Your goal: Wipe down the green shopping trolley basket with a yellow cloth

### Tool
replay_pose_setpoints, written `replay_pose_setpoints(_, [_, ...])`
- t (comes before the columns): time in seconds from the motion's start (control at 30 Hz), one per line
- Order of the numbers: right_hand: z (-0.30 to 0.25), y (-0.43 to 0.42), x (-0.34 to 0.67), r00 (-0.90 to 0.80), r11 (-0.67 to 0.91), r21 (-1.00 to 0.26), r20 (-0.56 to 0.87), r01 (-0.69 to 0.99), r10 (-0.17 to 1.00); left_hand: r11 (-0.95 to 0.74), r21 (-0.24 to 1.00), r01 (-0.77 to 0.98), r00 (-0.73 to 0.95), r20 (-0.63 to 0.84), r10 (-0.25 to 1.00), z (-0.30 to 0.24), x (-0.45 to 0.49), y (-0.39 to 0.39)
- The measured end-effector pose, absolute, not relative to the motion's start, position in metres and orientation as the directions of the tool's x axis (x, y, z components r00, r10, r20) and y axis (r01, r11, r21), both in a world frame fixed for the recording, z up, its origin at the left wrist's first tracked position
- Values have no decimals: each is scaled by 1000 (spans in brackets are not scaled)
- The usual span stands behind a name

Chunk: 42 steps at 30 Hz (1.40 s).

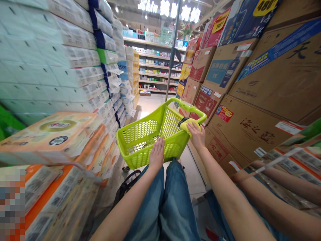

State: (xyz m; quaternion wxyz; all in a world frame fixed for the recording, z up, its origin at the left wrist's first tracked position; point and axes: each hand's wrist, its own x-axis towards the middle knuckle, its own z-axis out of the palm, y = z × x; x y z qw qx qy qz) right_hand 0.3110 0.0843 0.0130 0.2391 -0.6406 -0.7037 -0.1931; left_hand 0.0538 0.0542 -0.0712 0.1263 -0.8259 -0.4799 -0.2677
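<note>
A lime-green wheeled shopping basket [136, 160] stands just beyond my knees, tilted across the view, with its handle [187, 106] at the far right. Its inside shows bare slotted walls and floor. My left hand [157, 152] rests against the near rim and side, fingers straight and together, holding nothing. On the right end of the rim, below the handle, my right hand [197, 134] presses a yellow cloth [186, 126], its fingers curved over it. A dark piece [184, 119] lies beside the cloth; what it is cannot be made out.
Stacked tissue packs [80, 57] line the left, with an orange-and-white pack [55, 130] jutting out nearer. Cardboard cartons [253, 117] rise on the right. A dark bag [125, 187] is beside my left leg. A thin pole [173, 67] and stocked shelves [157, 57] stand ahead.
</note>
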Motion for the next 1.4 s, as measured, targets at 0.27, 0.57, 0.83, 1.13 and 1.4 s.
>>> replay_pose_setpoints(0.27, [-42, 59, 184, -42, 145, -122, 603, 982, 797, -495, 51, 867, 383, 568, 728, -75, 55, 56])
replay_pose_setpoints(0.57, [11, 71, 290, -320, 324, 74, 464, 943, 826, -524, 68, 849, 402, 561, 724, -73, 53, 55])
replay_pose_setpoints(0.83, [-7, 77, 269, 30, 29, -86, 619, 996, 785, -508, 73, 858, 386, 561, 732, -74, 55, 55])
replay_pose_setpoints(1.13, [-42, 55, 203, -199, 247, -22, 529, 969, 825, -495, 55, 867, 381, 567, 731, -76, 56, 56])
replay_pose_setpoints(1.4, [5, 74, 306, -122, 147, 2, 566, 989, 815, -521, 48, 852, 413, 551, 725, -72, 53, 55])
